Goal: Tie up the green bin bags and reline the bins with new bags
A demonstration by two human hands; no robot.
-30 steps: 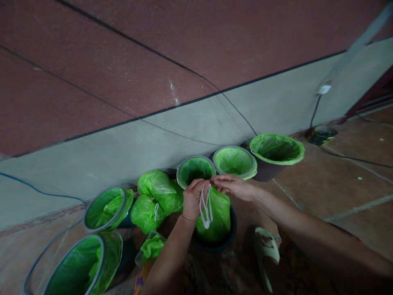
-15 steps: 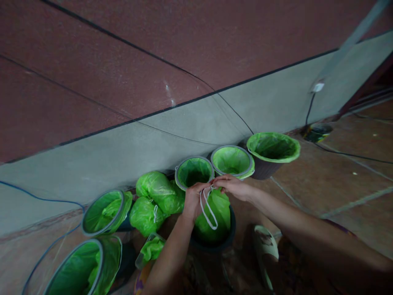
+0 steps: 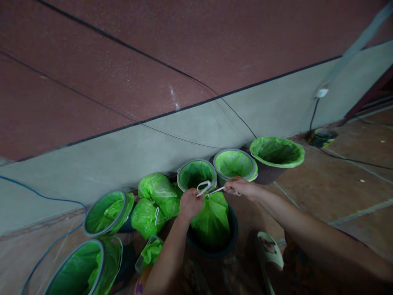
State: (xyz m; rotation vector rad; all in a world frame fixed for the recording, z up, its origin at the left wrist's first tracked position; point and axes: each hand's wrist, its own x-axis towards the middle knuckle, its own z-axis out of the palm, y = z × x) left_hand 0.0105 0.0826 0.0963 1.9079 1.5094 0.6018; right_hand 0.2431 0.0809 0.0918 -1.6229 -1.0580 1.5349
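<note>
A green trash bag [image 3: 211,221], gathered at its top, stands in a dark round bin [image 3: 235,235] in front of me. My left hand [image 3: 192,203] is closed on one end of the bag's white drawstring [image 3: 217,190], with a loop of it sticking up above the fingers. My right hand [image 3: 240,186] pinches the other end, a short tail poking out past the fingers. Between the two hands the drawstring runs taut over the bag's neck. Behind the hands is a bin with a green liner [image 3: 196,172].
Along the wall stand two more lined bins, a grey-rimmed one [image 3: 236,164] and a brown one [image 3: 272,174]. Left are tied green bags [image 3: 158,190], lined bins [image 3: 104,213] and a small clear container [image 3: 139,264]. A blue cable [image 3: 46,198] and a can [image 3: 322,138] are farther out.
My hands, close together before, have drawn apart, right hand to the right and left hand slightly down. The hanging drawstring loop has been pulled up and tightened across the bag's neck.
</note>
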